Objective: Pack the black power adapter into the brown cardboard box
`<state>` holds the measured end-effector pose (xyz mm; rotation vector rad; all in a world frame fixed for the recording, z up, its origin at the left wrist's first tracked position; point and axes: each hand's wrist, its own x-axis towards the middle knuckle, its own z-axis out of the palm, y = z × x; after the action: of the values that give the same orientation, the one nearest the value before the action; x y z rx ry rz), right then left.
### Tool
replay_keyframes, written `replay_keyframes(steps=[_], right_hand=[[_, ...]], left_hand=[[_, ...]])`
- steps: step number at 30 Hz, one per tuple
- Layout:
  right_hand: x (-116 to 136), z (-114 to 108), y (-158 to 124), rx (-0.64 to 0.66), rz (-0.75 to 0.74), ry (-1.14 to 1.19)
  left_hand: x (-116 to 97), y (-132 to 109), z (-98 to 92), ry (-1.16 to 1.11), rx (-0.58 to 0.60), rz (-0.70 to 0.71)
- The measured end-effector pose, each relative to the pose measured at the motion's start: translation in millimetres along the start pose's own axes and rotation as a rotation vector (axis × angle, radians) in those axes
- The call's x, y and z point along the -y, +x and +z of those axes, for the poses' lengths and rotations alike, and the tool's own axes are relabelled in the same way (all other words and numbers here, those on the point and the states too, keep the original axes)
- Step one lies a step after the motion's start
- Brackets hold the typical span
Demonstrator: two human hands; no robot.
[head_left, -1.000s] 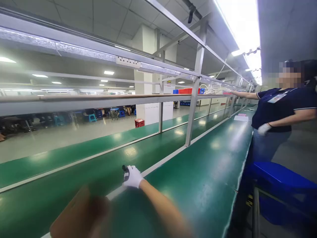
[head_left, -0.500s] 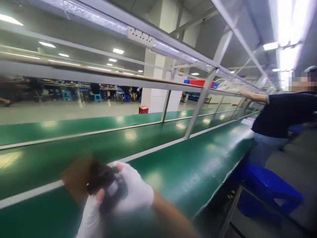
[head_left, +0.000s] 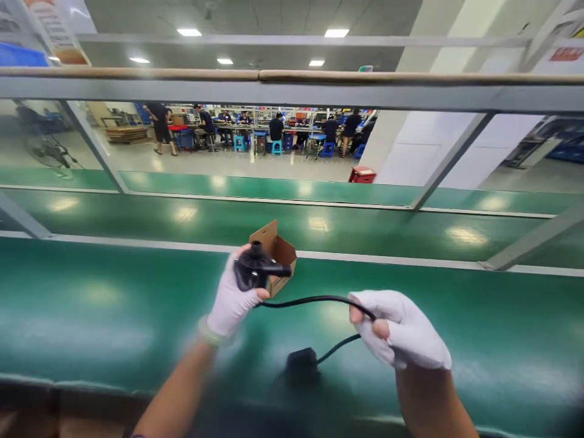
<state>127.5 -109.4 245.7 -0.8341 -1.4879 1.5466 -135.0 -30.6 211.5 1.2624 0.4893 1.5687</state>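
A: What is taking up most of the frame in front of you?

B: You are facing a long green counter that is running across the whole lower half, with a second green strip lying behind it past a white dividing line. A grey frame rail is crossing the upper part, and beyond it, in the upper middle, a group of people are sitting and standing at distant benches.

A: And nearer the middle?

B: A small brown cardboard box is standing open just above centre, partly hidden behind what you are holding.

A: What is your left hand doing?

B: Your gloved left hand, left of centre, is keeping its grip wrapped tight around a small black device, lifting it clear of the counter in front of the box.

A: And the right?

B: Your gloved right hand, right of centre, is pinching the black cable with its grip curled shut. The cable is arching from the device across to that hand, then dropping to a black plug block that is resting low in the middle, blurred.
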Motion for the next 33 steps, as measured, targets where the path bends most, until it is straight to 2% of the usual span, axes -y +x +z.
replay_keyframes(steps=[4,7,9,10,12,14,16,18,20,22,25,27,30,32,33], right_hand=[[27,26,38,-0.167,-0.106,-0.346],[23,32,76,-0.133,-0.15,-0.522],[9,30,95,-0.048,-0.1,-0.528],[1,29,102,-0.014,-0.073,-0.51],[-15,29,107,0.021,-0.064,-0.496],[-25,32,106,0.059,-0.099,-0.5],[-29,35,102,0.094,-0.113,-0.486],[-27,38,99,0.083,-0.068,-0.492],[-18,38,100,0.008,-0.007,-0.579],[-5,36,104,-0.069,0.022,-0.702],[15,30,120,-0.151,-0.025,-0.889],[23,27,137,-0.162,-0.039,-1.057],[25,26,170,-0.081,0.011,-1.383],[22,27,190,0.027,0.05,-1.57],[21,27,198,0.076,0.064,-1.632]], left_hand=[[7,-27,0.0,-0.032,0.336,-0.283],[5,-39,-0.4,-0.026,0.526,-0.45],[4,-41,-2.4,-0.078,0.571,-0.477],[4,-40,-3.4,-0.111,0.54,-0.453],[6,-37,-4.4,-0.094,0.396,-0.355],[11,-33,-3.6,0.001,0.235,-0.262],[18,-30,-2.4,0.091,0.148,-0.215],[27,-27,-3.9,0.132,0.116,-0.181],[39,-23,-10.9,0.209,0.1,-0.095],[53,-16,-23.2,0.403,0.097,0.085],[77,-1,-43.0,0.759,0.064,0.319],[95,10,-50.1,0.908,-0.001,0.28],[114,23,-50.6,0.957,-0.078,-0.002],[119,31,-50.1,0.921,-0.058,-0.142],[119,34,-51.3,0.903,-0.021,-0.164]])
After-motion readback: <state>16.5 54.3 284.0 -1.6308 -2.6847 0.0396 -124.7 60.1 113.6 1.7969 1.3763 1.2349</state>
